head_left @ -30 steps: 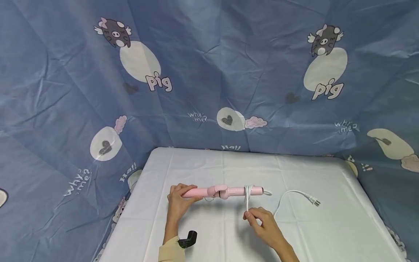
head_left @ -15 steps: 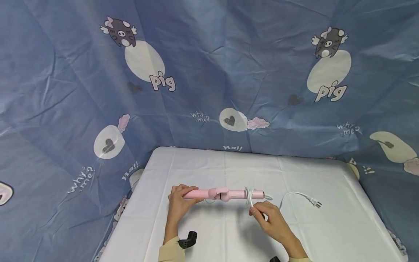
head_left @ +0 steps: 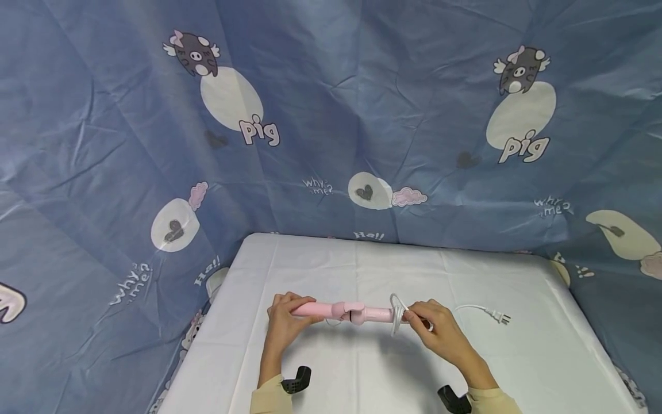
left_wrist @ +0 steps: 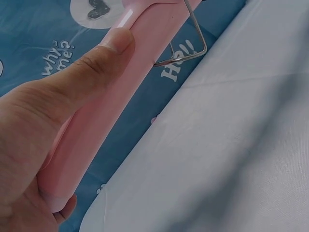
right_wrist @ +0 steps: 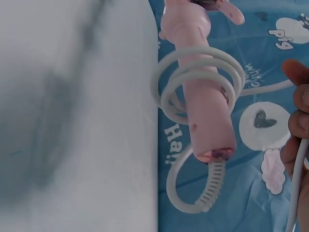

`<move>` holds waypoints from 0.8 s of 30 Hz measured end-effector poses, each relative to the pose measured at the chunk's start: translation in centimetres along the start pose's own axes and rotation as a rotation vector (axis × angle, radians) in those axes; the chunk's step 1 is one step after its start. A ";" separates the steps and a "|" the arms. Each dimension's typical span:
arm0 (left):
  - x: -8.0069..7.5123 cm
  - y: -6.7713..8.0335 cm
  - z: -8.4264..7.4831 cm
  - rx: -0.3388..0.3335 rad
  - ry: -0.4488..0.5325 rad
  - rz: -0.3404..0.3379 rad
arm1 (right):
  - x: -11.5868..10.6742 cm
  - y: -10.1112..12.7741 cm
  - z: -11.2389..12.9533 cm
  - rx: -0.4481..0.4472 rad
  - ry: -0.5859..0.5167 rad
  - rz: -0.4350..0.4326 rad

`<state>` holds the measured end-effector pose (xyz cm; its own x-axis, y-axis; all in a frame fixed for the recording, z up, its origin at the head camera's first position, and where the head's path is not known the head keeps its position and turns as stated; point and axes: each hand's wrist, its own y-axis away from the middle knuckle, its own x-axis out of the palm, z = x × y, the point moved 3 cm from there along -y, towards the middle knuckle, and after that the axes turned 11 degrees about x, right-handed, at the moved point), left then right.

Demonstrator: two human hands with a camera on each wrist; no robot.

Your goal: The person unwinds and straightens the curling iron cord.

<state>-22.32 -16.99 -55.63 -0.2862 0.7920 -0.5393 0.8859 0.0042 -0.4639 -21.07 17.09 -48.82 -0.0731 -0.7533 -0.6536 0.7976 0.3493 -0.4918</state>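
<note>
A pink curling iron (head_left: 376,314) is held level above the white table, its clip lever near the middle. My left hand (head_left: 284,323) grips the barrel end, thumb along the pink surface (left_wrist: 104,108) in the left wrist view. White cord (head_left: 397,317) loops several times round the handle. My right hand (head_left: 438,333) pinches the cord beside the handle's end, partly covering that end in the head view. In the right wrist view, the fingers (right_wrist: 301,96) hold the cord apart from the handle, and a ribbed cord sleeve (right_wrist: 212,188) leaves the handle's tip.
The cord's free end with its two-pin plug (head_left: 499,317) lies on the white table (head_left: 310,264), right of my right hand. A thin wire stand (left_wrist: 204,46) sticks out from the iron. Blue printed cloth (head_left: 320,144) hangs behind the table.
My right hand has moved up and to the right, from below the handle to beside its end, drawing the cord with it. My left hand keeps its grip nearly in place.
</note>
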 end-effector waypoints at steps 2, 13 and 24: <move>-0.1 -0.1 0.0 -0.003 -0.005 0.003 | -0.3 -0.3 -0.2 -0.004 -0.001 0.000; -0.5 -0.1 -0.2 -0.006 0.004 0.027 | -1.3 -2.1 -1.4 0.015 -0.002 0.005; -0.7 0.4 -0.2 -0.021 0.001 0.039 | -0.8 -2.8 -3.4 0.063 -0.023 0.014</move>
<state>-21.65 -17.46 -55.29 -0.2508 0.7927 -0.5557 0.9038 -0.0139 -0.4277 -25.28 18.57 -48.86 -0.0484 -0.7613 -0.6466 0.8347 0.3247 -0.4448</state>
